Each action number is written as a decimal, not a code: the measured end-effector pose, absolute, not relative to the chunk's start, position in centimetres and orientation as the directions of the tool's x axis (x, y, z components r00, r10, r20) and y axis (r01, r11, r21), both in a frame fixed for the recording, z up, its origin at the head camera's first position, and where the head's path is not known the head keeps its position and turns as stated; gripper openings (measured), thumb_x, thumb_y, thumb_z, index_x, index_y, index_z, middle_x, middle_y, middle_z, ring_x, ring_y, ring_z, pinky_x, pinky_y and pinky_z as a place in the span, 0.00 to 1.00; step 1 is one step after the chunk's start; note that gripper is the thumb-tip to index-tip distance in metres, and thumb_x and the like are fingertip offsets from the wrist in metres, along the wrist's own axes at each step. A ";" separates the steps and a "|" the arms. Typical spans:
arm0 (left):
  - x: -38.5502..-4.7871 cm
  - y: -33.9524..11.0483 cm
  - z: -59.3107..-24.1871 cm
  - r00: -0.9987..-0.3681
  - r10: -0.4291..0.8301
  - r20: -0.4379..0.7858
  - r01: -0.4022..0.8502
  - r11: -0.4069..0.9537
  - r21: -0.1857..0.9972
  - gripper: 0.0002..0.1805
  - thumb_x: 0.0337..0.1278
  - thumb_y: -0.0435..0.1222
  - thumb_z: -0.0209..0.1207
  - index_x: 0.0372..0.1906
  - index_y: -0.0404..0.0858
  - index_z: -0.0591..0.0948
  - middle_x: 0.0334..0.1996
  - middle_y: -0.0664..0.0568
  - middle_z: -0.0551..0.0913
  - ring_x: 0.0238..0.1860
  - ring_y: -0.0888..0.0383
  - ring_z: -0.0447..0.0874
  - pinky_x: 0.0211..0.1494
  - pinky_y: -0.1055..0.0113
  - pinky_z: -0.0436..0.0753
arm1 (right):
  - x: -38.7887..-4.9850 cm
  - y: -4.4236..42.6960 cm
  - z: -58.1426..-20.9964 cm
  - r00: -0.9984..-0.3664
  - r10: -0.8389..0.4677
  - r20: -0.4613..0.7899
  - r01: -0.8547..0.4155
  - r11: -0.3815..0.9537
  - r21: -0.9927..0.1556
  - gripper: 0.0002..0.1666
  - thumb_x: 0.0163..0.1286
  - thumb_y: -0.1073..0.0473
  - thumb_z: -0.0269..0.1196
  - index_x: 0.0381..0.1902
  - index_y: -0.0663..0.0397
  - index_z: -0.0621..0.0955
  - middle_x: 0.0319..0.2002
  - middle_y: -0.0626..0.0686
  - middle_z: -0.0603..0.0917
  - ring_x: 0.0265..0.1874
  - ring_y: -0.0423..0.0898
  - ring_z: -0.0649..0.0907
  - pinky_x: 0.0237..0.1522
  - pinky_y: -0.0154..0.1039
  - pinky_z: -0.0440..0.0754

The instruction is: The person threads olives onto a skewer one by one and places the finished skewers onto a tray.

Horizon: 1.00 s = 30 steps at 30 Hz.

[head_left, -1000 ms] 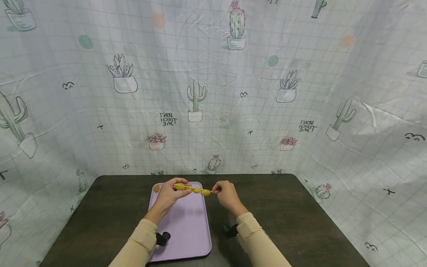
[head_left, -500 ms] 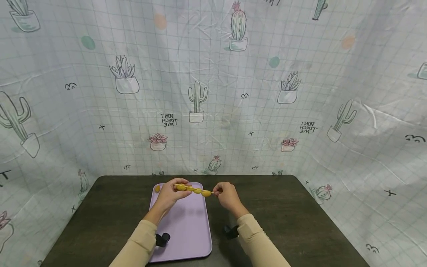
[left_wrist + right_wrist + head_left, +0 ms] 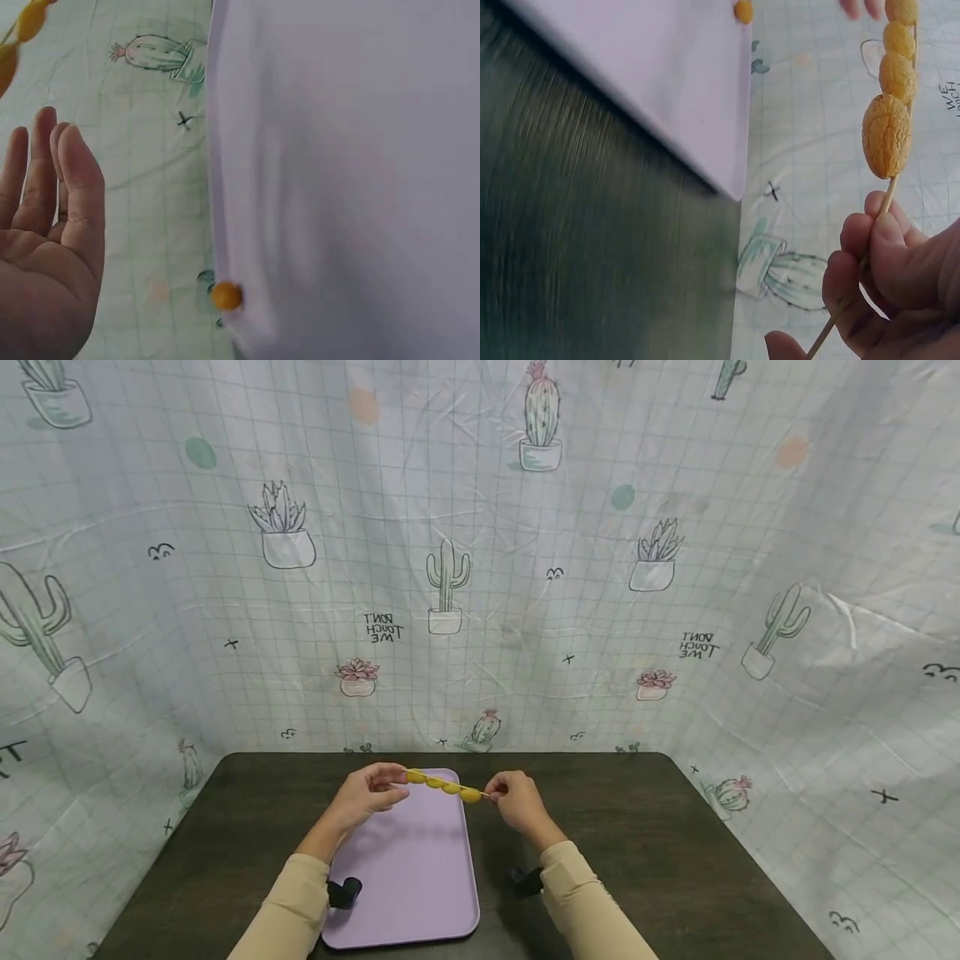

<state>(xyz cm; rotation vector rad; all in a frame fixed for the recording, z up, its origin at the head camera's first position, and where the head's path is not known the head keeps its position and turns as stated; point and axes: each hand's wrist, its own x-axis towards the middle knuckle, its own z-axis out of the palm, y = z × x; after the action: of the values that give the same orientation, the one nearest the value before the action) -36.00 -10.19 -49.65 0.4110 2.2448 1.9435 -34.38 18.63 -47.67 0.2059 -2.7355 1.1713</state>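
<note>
My right hand [image 3: 517, 802] pinches the bare end of a thin wooden skewer [image 3: 887, 199] between thumb and fingers. Several wrinkled yellow oval pieces [image 3: 887, 135] are threaded along the stick, which points left above the tray's far end in the head view. The left hand [image 3: 366, 797] is beside the skewer's far end. In the left wrist view its fingers [image 3: 84, 187] are extended with nothing between them, apart from the yellow pieces [image 3: 31, 21] at the top-left corner. One loose yellow piece [image 3: 226, 295] lies at the tray's corner; the left hand hides it in the head view.
A light purple tray [image 3: 420, 877] lies on the dark wooden table [image 3: 637, 860], left of the right forearm. Behind the table hangs a pale curtain [image 3: 495, 635] printed with cacti. Black wrist cameras [image 3: 345, 893] are strapped at both sleeves.
The left hand has let go of the skewer and moved left, uncovering more of the yellow pieces. The right hand still holds the stick and has shifted slightly right.
</note>
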 end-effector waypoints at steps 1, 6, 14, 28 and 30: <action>-36.0 -9.9 -49.8 -0.946 0.317 0.066 0.113 0.131 0.985 0.26 0.62 0.38 0.70 0.62 0.34 0.79 0.55 0.41 0.84 0.51 0.53 0.84 0.50 0.55 0.85 | -34.4 18.5 -47.7 -0.980 -0.067 0.186 -0.182 0.670 -0.720 0.06 0.66 0.76 0.64 0.31 0.64 0.85 0.26 0.50 0.83 0.27 0.45 0.79 0.29 0.38 0.77; -35.4 -7.0 -50.6 -0.920 0.388 0.044 0.089 0.097 0.991 0.25 0.64 0.37 0.68 0.62 0.29 0.79 0.53 0.41 0.85 0.51 0.53 0.85 0.50 0.56 0.85 | -34.3 17.7 -47.5 -0.984 -0.091 0.156 -0.180 0.576 -0.797 0.06 0.67 0.77 0.62 0.34 0.67 0.85 0.28 0.52 0.84 0.30 0.47 0.81 0.32 0.39 0.78; -35.3 -3.0 -51.2 -0.979 0.205 0.019 -0.007 -0.124 0.992 0.23 0.60 0.37 0.71 0.57 0.28 0.82 0.48 0.44 0.88 0.46 0.55 0.87 0.49 0.57 0.86 | -34.2 16.3 -47.3 -0.992 -0.030 0.120 -0.120 0.458 -0.881 0.09 0.68 0.77 0.62 0.32 0.63 0.84 0.30 0.53 0.83 0.36 0.53 0.85 0.42 0.47 0.85; -35.4 -1.3 -50.9 -0.991 0.127 0.045 0.023 -0.169 0.985 0.18 0.58 0.31 0.71 0.49 0.22 0.84 0.40 0.45 0.88 0.41 0.53 0.89 0.47 0.62 0.87 | -33.9 15.6 -47.2 -0.983 0.009 0.182 -0.158 0.454 -0.877 0.07 0.65 0.79 0.62 0.31 0.70 0.84 0.26 0.53 0.82 0.29 0.46 0.83 0.34 0.39 0.84; -35.5 -1.3 -51.1 -0.991 0.117 0.063 0.046 -0.139 0.989 0.18 0.56 0.32 0.73 0.48 0.23 0.85 0.40 0.43 0.89 0.39 0.58 0.88 0.46 0.63 0.87 | -33.8 15.6 -47.1 -0.983 0.015 0.185 -0.157 0.469 -0.869 0.06 0.65 0.79 0.62 0.31 0.70 0.84 0.26 0.53 0.83 0.28 0.44 0.82 0.34 0.40 0.84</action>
<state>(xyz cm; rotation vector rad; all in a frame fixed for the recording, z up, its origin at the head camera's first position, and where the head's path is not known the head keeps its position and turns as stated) -35.53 -1.25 -51.13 0.1926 2.0298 2.3276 -33.83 15.59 -47.08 0.1241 -2.5460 1.5333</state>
